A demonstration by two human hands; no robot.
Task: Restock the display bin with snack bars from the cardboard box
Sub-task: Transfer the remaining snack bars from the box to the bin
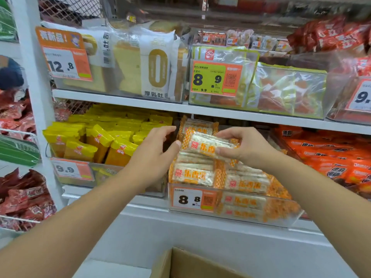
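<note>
The clear display bin point(281, 215) holds stacked snack bars point(192, 175). Above the bin, the right hand point(247, 147) has its grip around one snack bar point(208, 146); the left hand point(154, 149), grip wide, touches its end. The cardboard box point(186, 263) sits below the bin.

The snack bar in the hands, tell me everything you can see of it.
The snack bar is a long flat pack in clear glossy wrap, with pale, whitish filling showing through, orange checked ends and an orange label with a red logo. It lies roughly level, tilted down to the right, above the stacked bars in the clear display bin. The right hand pinches its right end, fingers above and thumb below. The left hand touches its left end with the thumb, fingers loosely spread.
</note>
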